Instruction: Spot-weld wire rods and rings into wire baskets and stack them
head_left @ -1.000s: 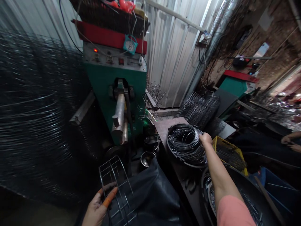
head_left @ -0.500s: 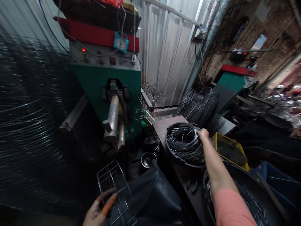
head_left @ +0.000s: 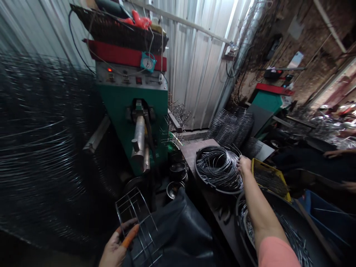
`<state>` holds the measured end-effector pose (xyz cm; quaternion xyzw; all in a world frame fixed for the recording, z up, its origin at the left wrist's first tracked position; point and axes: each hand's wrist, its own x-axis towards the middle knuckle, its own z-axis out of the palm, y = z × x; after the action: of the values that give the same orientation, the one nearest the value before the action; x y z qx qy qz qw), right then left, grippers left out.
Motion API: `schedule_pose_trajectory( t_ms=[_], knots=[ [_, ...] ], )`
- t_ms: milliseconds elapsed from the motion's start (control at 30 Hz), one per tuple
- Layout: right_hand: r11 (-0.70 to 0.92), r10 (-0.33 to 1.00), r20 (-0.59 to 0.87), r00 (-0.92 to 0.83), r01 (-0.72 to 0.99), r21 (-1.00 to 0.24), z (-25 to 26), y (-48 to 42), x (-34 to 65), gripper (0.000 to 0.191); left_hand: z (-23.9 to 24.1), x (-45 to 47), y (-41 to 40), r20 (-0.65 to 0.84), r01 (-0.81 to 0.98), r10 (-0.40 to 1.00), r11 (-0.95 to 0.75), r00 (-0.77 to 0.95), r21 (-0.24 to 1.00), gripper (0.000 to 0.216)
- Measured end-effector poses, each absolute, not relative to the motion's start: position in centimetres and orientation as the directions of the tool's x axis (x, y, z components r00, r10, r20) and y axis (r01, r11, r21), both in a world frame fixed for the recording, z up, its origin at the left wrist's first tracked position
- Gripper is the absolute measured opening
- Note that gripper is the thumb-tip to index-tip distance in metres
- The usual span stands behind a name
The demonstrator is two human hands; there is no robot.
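Note:
My left hand (head_left: 122, 241), with orange covering on a finger, is closed on a small wire basket frame (head_left: 140, 226) above the dark apron (head_left: 178, 230) on my lap. My right hand (head_left: 244, 165) reaches out to the right edge of a round black tub (head_left: 198, 174). Its fingers are pinched on a metal wire ring (head_left: 236, 149), which sticks up over the tub's rim. Many more wire rings (head_left: 219, 167) lie coiled in that tub. Ahead of me stands a green welding machine (head_left: 111, 98) with a thick metal arm (head_left: 139, 128) pointing my way.
Stacked wire frames (head_left: 41, 148) fill the left side. Small metal bowls (head_left: 175, 190) sit below the machine. On the right are a yellow crate (head_left: 286, 189), a large black basin (head_left: 283, 202) holding metal rods, and a blue bin (head_left: 311, 200). Another person's hands (head_left: 338, 152) show at the far right.
My right hand has shifted slightly right and down, lifting part of a wire ring above the tub's rim. The left hand keeps its hold on the wire frame. The view has turned a little.

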<state>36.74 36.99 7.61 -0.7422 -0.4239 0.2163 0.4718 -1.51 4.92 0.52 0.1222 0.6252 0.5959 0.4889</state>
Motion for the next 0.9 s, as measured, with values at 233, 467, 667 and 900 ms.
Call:
schedule_pose_trajectory(
  t_ms=[233, 467, 667, 900],
  knots=[
    [0.145, 0.957, 0.199, 0.209, 0.247, -0.958, 14.6, 29.3, 35.8, 0.031, -0.6, -2.3, 4.4, -0.361, -0.418, 0.727, 0.111, -0.584, 0.902, 0.054],
    [0.51, 0.858, 0.321, -0.402, 0.583, -0.632, 17.7, 22.2, 29.7, 0.029, 1.1, -1.8, 4.2, -0.308, -0.476, 0.717, -0.038, -0.625, 0.879, 0.054],
    [0.721, 0.654, 0.315, -0.687, 0.441, -0.534, 15.3, 19.8, 22.3, 0.021, 0.7, -3.1, 4.3, -0.317, -0.481, 0.721, -0.025, -0.616, 0.876, 0.06],
    [0.655, 0.543, 0.158, -0.825, 0.299, -0.694, 10.3, 18.2, 16.1, 0.021, 0.5, -3.1, 4.0, -0.303, -0.493, 0.745, -0.04, -0.594, 0.869, 0.064]
  ],
)
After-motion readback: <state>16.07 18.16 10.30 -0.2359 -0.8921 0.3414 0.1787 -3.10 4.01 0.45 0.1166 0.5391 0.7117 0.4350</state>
